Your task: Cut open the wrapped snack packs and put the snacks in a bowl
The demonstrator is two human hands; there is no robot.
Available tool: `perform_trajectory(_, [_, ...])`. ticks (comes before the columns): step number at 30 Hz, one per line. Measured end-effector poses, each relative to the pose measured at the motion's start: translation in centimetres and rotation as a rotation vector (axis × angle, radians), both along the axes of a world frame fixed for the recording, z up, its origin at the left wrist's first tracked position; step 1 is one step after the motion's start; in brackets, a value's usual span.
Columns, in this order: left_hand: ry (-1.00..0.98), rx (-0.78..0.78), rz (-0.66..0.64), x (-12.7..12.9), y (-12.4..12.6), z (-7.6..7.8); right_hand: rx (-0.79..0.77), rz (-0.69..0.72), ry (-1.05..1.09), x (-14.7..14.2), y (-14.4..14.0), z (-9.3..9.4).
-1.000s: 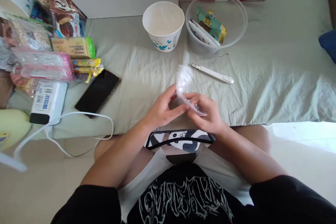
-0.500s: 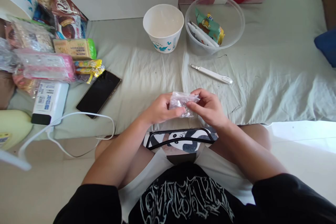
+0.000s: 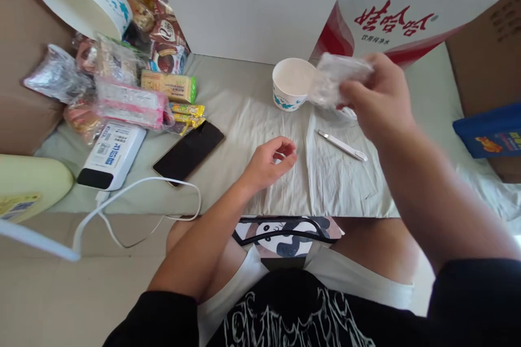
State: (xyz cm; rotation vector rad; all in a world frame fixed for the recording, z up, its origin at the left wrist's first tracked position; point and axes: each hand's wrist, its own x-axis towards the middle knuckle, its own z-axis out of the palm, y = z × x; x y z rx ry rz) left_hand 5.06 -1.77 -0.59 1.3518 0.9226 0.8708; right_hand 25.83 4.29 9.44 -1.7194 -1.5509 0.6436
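Note:
Raised over the far side of the cloth, my right hand (image 3: pixel 385 100) pinches a crumpled clear plastic bag (image 3: pixel 340 77). Motion blurs the bag, and whether anything is inside cannot be made out. It hangs beside a white paper cup (image 3: pixel 288 98) with blue leaf prints and covers most of the clear plastic bowl behind it. My left hand (image 3: pixel 268 165) hovers above the cloth with curled fingers and a gap to the thumb, holding nothing visible. Between the hands lies a slim white utility knife (image 3: pixel 342 145).
On the left are a black phone (image 3: pixel 189 152), a white power bank (image 3: pixel 112 154) with a looping cable, wrapped snacks (image 3: pixel 132 103) and a tipped paper tub (image 3: pixel 81 0). White boxes (image 3: pixel 252 11) stand along the back. A blue packet (image 3: pixel 490 130) is at right.
My hands have parted. The right one has carried the plastic bag up and forward to the right, over the clear bowl; the left has let go of it. The view has shifted too.

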Motion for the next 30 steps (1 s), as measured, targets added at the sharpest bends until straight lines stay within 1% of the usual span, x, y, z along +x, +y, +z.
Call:
perform_trajectory(2, [-0.009, -0.009, 0.001, -0.4, 0.2, 0.3, -0.048, -0.034, -0.037, -2.2, 3.6, 1.3])
perform_trajectory(4, [-0.014, -0.01, -0.001, -0.6, 0.3, 0.6, -0.143, -0.011, -0.133, -4.2, 6.2, 1.7])
perform_trajectory(5, [-0.013, -0.005, -0.006, -0.8, 0.3, 0.7, -0.189, 0.008, -0.205, -5.0, 7.1, 1.8])
perform_trajectory(7, [-0.005, 0.007, -0.019, -1.0, 0.3, 0.9, -0.232, 0.031, -0.345, -5.9, 8.1, 2.0])
perform_trajectory(9, [0.009, 0.017, -0.022, -1.2, 0.2, 1.1, -0.215, 0.038, -0.41, -5.9, 8.3, 2.6])
perform_trajectory(11, [0.015, 0.023, -0.02, -1.4, 0.0, 1.3, -0.127, -0.012, -0.44, -5.2, 8.4, 3.6])
perform_trajectory(13, [0.011, 0.025, -0.019, -1.5, -0.1, 1.5, -0.02, -0.069, -0.553, -4.3, 8.5, 4.2])
perform_trajectory(15, [0.012, 0.015, -0.021, -1.6, -0.1, 1.7, 0.031, -0.069, -0.712, -3.4, 8.8, 4.1])
perform_trajectory(17, [0.017, 0.005, -0.026, -1.5, -0.2, 1.8, -0.018, 0.004, -0.79, -3.1, 9.1, 3.1])
perform_trajectory(19, [0.016, 0.006, -0.033, -1.4, -0.2, 1.8, -0.077, 0.064, -0.753, -3.5, 9.3, 1.9])
perform_trajectory(22, [0.017, 0.011, -0.04, -1.3, -0.3, 1.7, -0.155, 0.099, -0.599, -5.0, 9.2, 0.8])
perform_trajectory(25, [0.032, 0.008, -0.039, -1.4, -0.3, 1.7, -0.29, 0.143, -0.363, -6.3, 9.0, 0.8])
perform_trajectory(26, [0.035, 0.006, -0.037, -1.4, -0.3, 1.7, -0.309, 0.151, -0.309, -6.3, 9.0, 1.1])
perform_trajectory(28, [0.036, 0.001, -0.033, -1.5, -0.3, 1.7, -0.25, 0.119, -0.292, -6.0, 9.1, 1.8])
perform_trajectory(30, [0.031, 0.0, -0.029, -1.5, -0.3, 1.8, -0.105, 0.038, -0.371, -5.1, 9.2, 2.6])
